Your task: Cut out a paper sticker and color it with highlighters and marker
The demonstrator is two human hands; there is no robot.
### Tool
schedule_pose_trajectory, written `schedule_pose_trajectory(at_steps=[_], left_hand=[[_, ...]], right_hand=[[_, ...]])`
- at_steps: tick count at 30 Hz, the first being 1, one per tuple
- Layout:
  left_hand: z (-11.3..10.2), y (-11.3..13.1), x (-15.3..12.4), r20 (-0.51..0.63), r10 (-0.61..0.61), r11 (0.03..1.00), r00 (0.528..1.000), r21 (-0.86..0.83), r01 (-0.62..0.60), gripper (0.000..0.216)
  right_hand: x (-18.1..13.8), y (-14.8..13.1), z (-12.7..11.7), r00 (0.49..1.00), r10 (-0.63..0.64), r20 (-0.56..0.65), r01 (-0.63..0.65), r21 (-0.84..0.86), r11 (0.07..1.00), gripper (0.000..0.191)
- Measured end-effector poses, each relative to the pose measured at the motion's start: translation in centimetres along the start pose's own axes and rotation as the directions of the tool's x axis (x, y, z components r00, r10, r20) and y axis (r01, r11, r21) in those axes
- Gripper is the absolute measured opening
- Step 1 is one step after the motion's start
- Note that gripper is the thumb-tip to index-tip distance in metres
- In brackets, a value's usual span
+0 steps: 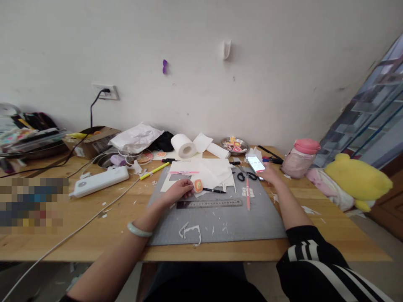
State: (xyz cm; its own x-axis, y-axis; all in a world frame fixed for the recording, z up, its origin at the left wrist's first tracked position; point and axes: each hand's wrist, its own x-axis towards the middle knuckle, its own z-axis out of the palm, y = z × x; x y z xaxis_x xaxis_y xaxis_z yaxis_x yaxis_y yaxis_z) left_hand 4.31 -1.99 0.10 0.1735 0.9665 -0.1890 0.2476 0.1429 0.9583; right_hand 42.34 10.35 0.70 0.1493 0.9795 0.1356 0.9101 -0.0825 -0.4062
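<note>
We've got ruler and scissors on the mat, paper roll and bowl behind it, phone near its back right corner.

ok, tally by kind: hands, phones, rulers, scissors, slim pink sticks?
Left hand and right hand: 2
Phone: 1
Ruler: 1
Scissors: 1
Slim pink sticks: 2
Total: 7

Soft muted light, faint shadows, bright phone screen, stretched edges
</note>
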Motion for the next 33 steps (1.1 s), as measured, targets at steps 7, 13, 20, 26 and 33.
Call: schedule_pose_trajectory(at_steps=[7,13,20,26,33], left_hand=[[0.1,0.3,-0.2,0.01,-0.003,1.0,1.0,0.009,0.003,0.018],[0.0,0.3,-0.2,-0.014,0.001,0.999,1.0,0.037,0.0,0.019],[2.6,0.6,0.4,-0.127,0.08,0.996,0.989,0.06,-0.073,0.02],[3.5,0.7,0.4,-0.156,0.145,0.988,0.977,0.083,-0.133,0.022],[1.8,0.2,0.0,-0.108,0.133,0.99,0.985,0.064,-0.127,0.022]], right_hand=[[-0.9,0.1,-0.2,0.998,-0.049,-0.05,0.053,0.071,0.996,0.031],[-2.6,-1.5,-1.7,0.979,-0.048,-0.199,0.079,0.153,0.985,0.03],[-10.0,-12.6,2.3,0.903,-0.391,-0.178,0.429,0.318,0.846,0.026],[-14.1,-19.2,6.3,0.855,-0.515,-0.064,0.475,0.498,0.726,0.022],[-14.0,-18.1,8.1,0.885,-0.466,0.015,0.355,0.628,0.693,0.021]])
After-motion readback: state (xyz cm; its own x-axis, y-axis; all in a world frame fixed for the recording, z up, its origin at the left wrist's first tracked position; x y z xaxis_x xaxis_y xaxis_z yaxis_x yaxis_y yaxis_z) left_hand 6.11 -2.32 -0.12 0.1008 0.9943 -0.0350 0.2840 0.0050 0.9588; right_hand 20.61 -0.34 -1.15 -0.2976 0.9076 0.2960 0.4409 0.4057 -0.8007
